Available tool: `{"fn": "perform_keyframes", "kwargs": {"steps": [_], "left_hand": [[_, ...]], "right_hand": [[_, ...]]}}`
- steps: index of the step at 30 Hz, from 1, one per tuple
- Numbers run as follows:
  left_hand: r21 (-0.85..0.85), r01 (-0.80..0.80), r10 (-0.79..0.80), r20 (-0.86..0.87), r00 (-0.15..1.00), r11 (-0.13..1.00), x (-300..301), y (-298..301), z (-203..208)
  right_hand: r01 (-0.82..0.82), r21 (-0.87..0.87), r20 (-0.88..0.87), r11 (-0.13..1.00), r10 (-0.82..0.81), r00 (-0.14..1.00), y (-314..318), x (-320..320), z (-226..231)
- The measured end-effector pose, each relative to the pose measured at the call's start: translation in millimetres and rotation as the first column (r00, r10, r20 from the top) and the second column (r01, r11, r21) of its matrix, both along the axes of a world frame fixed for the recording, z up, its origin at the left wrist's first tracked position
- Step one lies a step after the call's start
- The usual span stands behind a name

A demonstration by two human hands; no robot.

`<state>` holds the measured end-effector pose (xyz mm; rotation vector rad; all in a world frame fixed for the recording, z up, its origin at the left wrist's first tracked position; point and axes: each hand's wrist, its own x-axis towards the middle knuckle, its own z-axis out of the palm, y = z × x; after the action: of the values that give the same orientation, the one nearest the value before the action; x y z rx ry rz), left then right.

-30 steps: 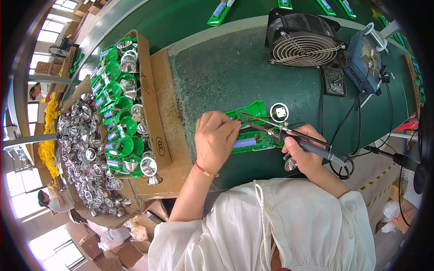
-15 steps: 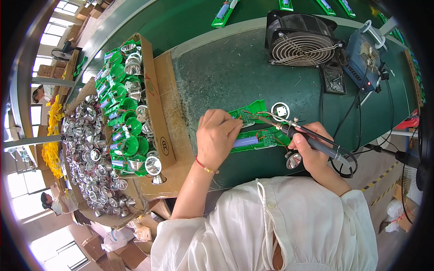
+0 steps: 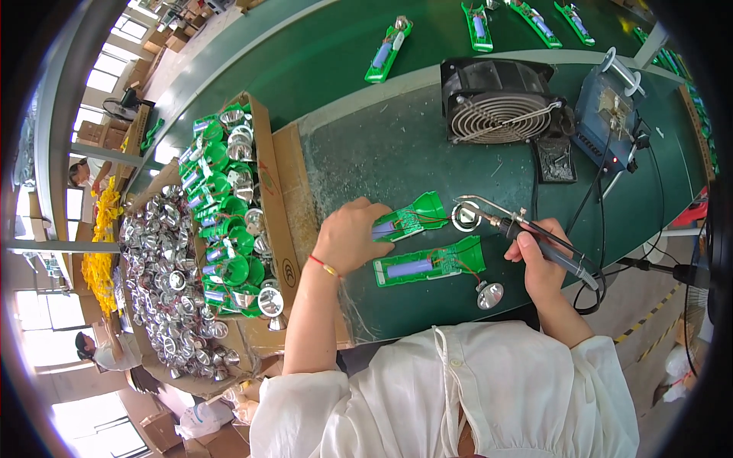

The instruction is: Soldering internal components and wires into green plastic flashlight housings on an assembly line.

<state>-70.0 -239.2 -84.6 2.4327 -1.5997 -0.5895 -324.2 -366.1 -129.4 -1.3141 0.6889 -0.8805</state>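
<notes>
Green and worn, the counter (image 3: 397,153) meets a white shirt (image 3: 458,389) at its near edge. Closest to that edge rests a silver reflector (image 3: 489,295), wired to the lower shell (image 3: 427,263), a green casing with a purple cell (image 3: 410,268) and small board. Just past it, nearly parallel and apart, is the similar upper shell (image 3: 424,214). The left hand (image 3: 347,237) has its fingers around that shell's left end, grasping it and partly covering its cell. Right of this shell lies a round lamp (image 3: 466,216). The right hand (image 3: 538,263) grasps a soldering iron (image 3: 556,257) in its fingers, its front end pointing left over the lamp; whether they touch, I cannot tell.

Along the left edge stands a carton (image 3: 273,198) crowded with green shells and reflectors, beside a reflector heap (image 3: 168,282). Toward the far edge sit a black fan (image 3: 500,114), a small tray (image 3: 555,162) and, near the far right corner, a blue box (image 3: 607,126) with a spool (image 3: 622,72). Beyond that edge, a green belt (image 3: 305,69) carries more shells. Farther left are yellow pieces (image 3: 101,259) and two co-workers.
</notes>
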Motion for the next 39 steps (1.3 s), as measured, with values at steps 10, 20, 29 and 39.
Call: {"fn": "perform_keyframes", "kwargs": {"steps": [10, 20, 29, 39], "left_hand": [[-0.465, -0.457, 0.586, 0.179, 0.79, 0.759, 158, -85, -25], [-0.684, -0.292, 0.509, 0.136, 0.85, 0.669, 141, -80, -39], [-0.286, 0.122, -0.119, 0.027, 0.993, 0.95, -50, 41, -7], [-0.287, 0.112, 0.027, 0.439, 0.898, 0.951, -59, 33, -19]], "right_hand": [[0.044, 0.05, -0.026, 0.998, -0.043, 0.999, -18, -6, -3], [0.081, 0.043, -0.034, 0.996, -0.08, 0.996, -15, -8, -2], [0.044, 0.01, -0.008, 0.999, -0.044, 0.999, -9, -18, -4], [0.031, 0.009, 0.011, 0.999, -0.031, 0.999, 16, -23, 2]]}}
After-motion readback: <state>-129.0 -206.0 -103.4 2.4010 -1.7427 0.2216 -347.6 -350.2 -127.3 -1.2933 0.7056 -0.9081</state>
